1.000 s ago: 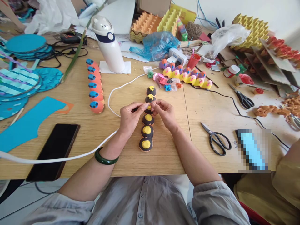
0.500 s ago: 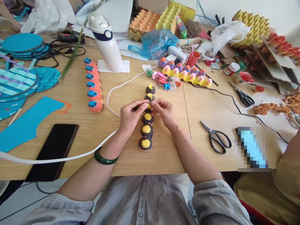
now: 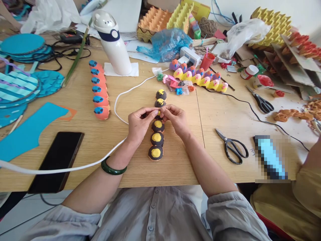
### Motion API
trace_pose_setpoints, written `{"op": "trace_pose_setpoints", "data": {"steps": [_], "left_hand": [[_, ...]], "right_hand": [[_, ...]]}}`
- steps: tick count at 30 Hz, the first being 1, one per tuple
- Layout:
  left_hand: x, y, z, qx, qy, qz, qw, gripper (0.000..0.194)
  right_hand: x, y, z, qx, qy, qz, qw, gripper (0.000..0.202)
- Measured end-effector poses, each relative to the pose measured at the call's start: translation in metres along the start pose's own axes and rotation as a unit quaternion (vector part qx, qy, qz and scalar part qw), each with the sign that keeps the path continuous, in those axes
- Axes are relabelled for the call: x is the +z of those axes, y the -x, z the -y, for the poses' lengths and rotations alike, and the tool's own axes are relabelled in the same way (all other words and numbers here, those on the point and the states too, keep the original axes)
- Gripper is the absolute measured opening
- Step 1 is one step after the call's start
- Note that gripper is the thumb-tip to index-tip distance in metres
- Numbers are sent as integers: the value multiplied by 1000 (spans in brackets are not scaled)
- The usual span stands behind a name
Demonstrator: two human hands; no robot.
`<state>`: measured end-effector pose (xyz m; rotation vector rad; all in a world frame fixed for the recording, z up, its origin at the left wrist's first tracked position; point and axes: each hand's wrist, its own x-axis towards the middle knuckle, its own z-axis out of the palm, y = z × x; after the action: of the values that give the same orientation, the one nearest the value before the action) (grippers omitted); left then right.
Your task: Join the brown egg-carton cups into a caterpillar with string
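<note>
A row of dark egg-carton cups [image 3: 157, 139] with yellow clay tops runs away from me on the wooden table. The far two tops carry small black marks; the near three are plain yellow. Over the third cup from the far end, my left hand [image 3: 140, 122] and my right hand [image 3: 177, 120] meet with fingertips pinched. Whatever lies between the fingertips is too small and covered to make out. A dark green bangle [image 3: 113, 167] circles my left wrist.
An orange egg-carton row [image 3: 101, 90] and a white bottle [image 3: 112, 43] stand left. A black phone [image 3: 56, 160] lies under a white cable. Scissors [image 3: 232, 147] lie right, near a pixelated object [image 3: 272, 159]. A person's sleeve [image 3: 307, 180] shows at the right edge.
Both hands stay pinched together over the same cup, with hardly any movement. The view has shifted very slightly.
</note>
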<state>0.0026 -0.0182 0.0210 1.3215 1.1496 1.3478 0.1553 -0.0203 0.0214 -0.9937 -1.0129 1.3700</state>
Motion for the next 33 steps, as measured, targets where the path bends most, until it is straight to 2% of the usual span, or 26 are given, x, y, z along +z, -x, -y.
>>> {"op": "trace_pose_setpoints", "data": {"steps": [8, 18, 27, 33], "left_hand": [[-1, 1, 3, -46, 2, 2, 999, 28], [0, 0, 1, -88, 30, 8, 996, 33], [-1, 0, 5, -24, -39, -13, 999, 20], [-2, 0, 5, -22, -40, -30, 998, 21]], "right_hand": [[0, -2, -2, 4, 0, -14, 1000, 47], [0, -1, -2, 6, -8, -20, 1000, 46], [1, 1, 1, 10, 0, -13, 1000, 43], [0, 2, 0, 14, -1, 0, 1000, 35]]}}
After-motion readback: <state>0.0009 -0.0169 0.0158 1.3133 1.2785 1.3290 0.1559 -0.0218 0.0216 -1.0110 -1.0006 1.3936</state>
